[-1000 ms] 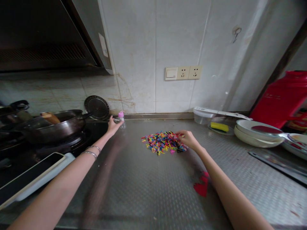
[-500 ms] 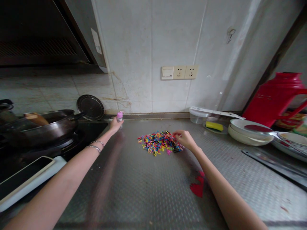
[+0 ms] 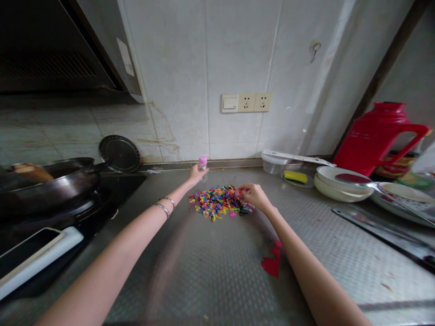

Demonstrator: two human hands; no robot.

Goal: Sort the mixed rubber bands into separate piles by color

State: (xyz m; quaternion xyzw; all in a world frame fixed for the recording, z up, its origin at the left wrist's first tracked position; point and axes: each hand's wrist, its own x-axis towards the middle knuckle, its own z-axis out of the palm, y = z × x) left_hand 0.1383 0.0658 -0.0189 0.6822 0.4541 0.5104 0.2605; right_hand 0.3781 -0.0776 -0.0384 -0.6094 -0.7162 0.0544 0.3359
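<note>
My left hand (image 3: 195, 174) grips a small clear bottle with a pink cap (image 3: 203, 162), held just above the steel counter (image 3: 217, 262) behind a pile of small coloured rubber bands (image 3: 217, 201). My right hand (image 3: 254, 196) rests on the right edge of that pile, fingers pinched among the bands. Whether it holds any of them is hidden by the fingers. Two thin bracelets sit on my left wrist (image 3: 165, 206).
A dark wok (image 3: 50, 181) sits on the stove at left, a round lid (image 3: 119, 154) leaning on the wall behind it. A phone on a white tray (image 3: 32, 253) lies near left. At right: red thermos (image 3: 375, 136), stacked white bowls (image 3: 341, 183), yellow sponge (image 3: 295, 176), clear tub (image 3: 274, 164).
My left hand took hold of the pink-capped bottle by the stove and carried it right, to just behind the pile. My right hand stayed at the pile's right edge.
</note>
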